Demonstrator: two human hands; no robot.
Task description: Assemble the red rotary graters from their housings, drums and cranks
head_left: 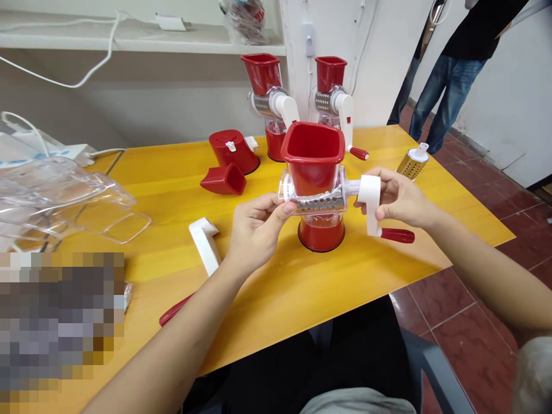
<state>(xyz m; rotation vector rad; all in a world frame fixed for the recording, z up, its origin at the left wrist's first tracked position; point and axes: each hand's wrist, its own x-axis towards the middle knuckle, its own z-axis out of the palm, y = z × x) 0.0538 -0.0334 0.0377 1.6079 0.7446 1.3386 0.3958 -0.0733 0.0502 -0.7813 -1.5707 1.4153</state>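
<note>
A red and clear rotary grater (314, 172) stands upright on the table in front of me, with a metal drum inside its clear housing. My left hand (257, 229) is closed on the left end of that housing, thumb in front. My right hand (403, 198) is closed around the white crank handle (371, 195), which sits at the shaft on the grater's right side. The crank's arm hangs down, and its red grip points right. Whether the crank is fully seated on the shaft, I cannot tell. A second white crank (204, 244) lies partly behind my left forearm.
Two assembled graters (263, 75) (331, 75) stand at the back. Left of them are a red base (233, 150) and a red pusher (223, 179). A loose grater drum (413, 163) stands at the right edge. Clear plastic parts (56, 195) crowd the left. A person (452, 75) stands beyond the table.
</note>
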